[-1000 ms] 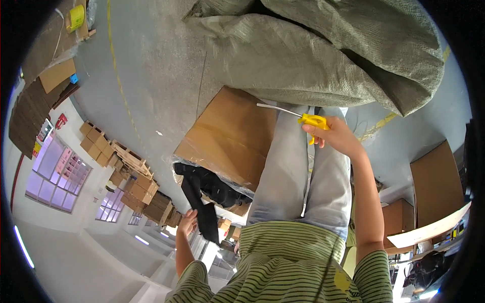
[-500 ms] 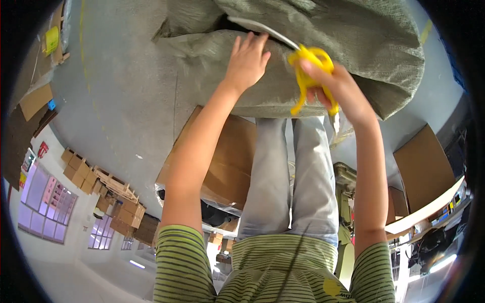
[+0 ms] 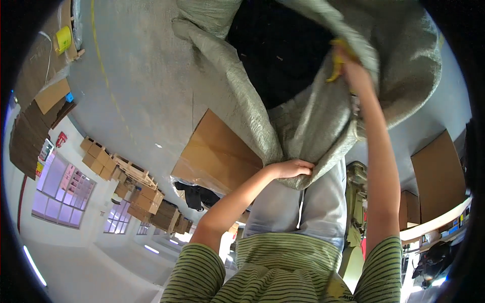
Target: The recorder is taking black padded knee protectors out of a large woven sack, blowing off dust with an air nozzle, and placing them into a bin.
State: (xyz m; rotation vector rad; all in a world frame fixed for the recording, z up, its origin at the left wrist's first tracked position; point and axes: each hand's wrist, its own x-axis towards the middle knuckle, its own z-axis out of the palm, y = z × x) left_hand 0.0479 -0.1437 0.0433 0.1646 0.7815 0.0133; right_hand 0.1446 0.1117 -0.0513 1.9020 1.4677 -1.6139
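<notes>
Woven sack gapes open between two hands

Black fabric shows at the near edge of a brown cardboard box. Just right of it, before the person, the sack shows black contents in its mouth. The left hand curls its fingers over the sack's near edge. At the right edge, blurred yellow-handled scissors sit in the closed right hand; whether it also grips sack, I cannot tell.

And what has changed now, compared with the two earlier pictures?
The sack now gapes open, showing black contents. The left hand, first beside the carton, now grips the sack's near edge; the right hand moved forward to the sack's right side. Unchanged: yellow scissors in the right hand, carton in place.
</notes>
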